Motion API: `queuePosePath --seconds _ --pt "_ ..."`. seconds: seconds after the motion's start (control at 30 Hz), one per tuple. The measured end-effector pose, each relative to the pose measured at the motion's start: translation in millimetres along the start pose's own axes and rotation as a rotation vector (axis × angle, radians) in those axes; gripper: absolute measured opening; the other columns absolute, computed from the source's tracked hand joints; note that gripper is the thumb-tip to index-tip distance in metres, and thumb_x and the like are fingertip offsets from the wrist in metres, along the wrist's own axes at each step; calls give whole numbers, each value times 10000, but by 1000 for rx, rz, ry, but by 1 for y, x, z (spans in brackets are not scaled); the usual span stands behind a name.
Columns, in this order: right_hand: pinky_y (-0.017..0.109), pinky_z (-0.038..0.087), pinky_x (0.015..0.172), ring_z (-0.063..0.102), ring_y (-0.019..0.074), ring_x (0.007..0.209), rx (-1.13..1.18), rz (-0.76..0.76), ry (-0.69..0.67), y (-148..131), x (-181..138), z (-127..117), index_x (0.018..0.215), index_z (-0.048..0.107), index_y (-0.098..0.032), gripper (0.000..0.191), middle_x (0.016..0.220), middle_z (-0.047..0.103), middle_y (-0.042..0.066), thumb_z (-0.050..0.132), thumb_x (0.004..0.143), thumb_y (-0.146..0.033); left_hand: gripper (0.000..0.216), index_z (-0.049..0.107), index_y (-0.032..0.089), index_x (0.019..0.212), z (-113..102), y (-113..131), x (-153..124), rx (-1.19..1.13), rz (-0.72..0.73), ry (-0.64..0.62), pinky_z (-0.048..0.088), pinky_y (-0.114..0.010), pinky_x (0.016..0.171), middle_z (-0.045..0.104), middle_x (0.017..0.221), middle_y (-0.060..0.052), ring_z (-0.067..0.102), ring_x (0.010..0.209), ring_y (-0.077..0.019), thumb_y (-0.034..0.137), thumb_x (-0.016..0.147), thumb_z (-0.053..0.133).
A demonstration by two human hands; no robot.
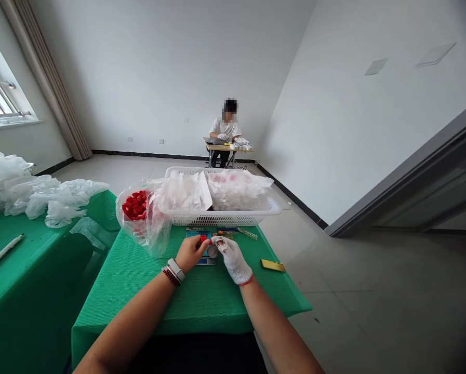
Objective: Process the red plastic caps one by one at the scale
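Note:
My bare left hand (189, 253), a watch and a beaded bracelet at its wrist, is closed on a small red plastic piece (203, 238) that looks like a cap. Close beside it, my right hand (235, 261) wears a white knitted glove with a red cuff. Its fingers are curled around something whitish that I cannot make out. Both hands meet over a small blue-and-grey device (207, 262) that looks like a scale, partly hidden beneath them. Left of the hands, a clear plastic bag (155, 236) holds many red pieces (135, 205) of similar colour.
A white plastic basket (225, 218) full of clear bags stands at the table's back. Pens (247, 234) lie before it, a yellow box (272, 265) to the right. On the left green table (18, 275) are plastic bags (67, 195) and a marker (2, 253). A co-worker (225, 127) sits farther off.

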State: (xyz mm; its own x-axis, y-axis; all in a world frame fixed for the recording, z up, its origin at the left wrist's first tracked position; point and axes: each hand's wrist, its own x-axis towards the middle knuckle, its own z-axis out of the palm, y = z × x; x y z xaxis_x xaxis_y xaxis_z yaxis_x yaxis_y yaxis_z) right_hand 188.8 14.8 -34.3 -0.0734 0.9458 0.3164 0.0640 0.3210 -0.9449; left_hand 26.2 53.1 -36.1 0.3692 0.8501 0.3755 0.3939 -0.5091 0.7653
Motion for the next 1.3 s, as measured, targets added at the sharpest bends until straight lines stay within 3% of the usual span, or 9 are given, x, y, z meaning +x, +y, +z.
queuePosePath --seconds 0.13,0.23,0.37,0.5,0.63,0.77,0.9,1.17,1.3 --pt "298 497 638 612 186 674 -37 -82 -28 -1 -2 -1 905 697 -182 356 764 687 67 499 887 -478 495 513 170 623 3 0 0 -132 -37 -41 285 -236 517 465 542 19 403 522 -119 511 941 348" --pt "283 489 611 589 171 648 -15 -101 -9 -2 -3 -2 875 679 -185 309 742 665 57 500 893 -437 388 526 173 669 1 2 0 -35 45 -7 325 -240 550 495 604 7 438 575 -136 438 930 416" --pt "269 460 521 555 156 555 80 -20 -30 2 0 -3 817 663 -187 328 649 622 41 472 908 -437 184 611 172 888 -5 3 0 117 163 12 408 -261 624 614 831 -43 507 645 -148 320 910 503" --pt "272 448 460 546 154 478 151 66 -58 7 2 0 822 667 -193 373 600 622 35 441 916 -475 217 614 204 1094 -9 5 -1 116 230 48 453 -263 690 653 1001 -67 551 684 -142 265 914 512" --pt "309 527 639 635 192 669 -62 -93 -31 6 0 1 900 693 -192 375 756 695 67 480 906 -501 202 647 173 885 -7 7 -1 105 133 104 385 -238 576 604 705 -17 475 568 -125 329 907 520" --pt "348 517 820 656 226 874 -268 -251 -26 2 -4 0 1081 681 -174 379 950 716 95 484 922 -456 429 543 164 617 -3 4 0 38 -18 85 277 -235 510 443 516 27 384 499 -109 448 922 441" --pt "322 509 722 630 208 761 -305 -218 -56 -2 -6 0 1002 692 -175 350 834 693 73 478 926 -442 472 527 159 626 0 0 2 -65 -61 24 268 -233 520 462 540 25 403 517 -110 455 948 347" --pt "271 446 491 554 157 504 117 45 -10 -2 -1 1 817 664 -172 406 602 632 40 454 906 -507 184 572 165 846 -7 5 0 68 150 -63 329 -231 582 553 709 -2 469 627 -134 330 888 503" --pt "281 459 525 577 170 546 38 -19 16 2 0 0 844 665 -173 426 628 647 45 479 879 -554 323 538 166 713 -4 3 -1 87 106 -50 270 -238 534 477 592 21 414 550 -123 392 926 452"
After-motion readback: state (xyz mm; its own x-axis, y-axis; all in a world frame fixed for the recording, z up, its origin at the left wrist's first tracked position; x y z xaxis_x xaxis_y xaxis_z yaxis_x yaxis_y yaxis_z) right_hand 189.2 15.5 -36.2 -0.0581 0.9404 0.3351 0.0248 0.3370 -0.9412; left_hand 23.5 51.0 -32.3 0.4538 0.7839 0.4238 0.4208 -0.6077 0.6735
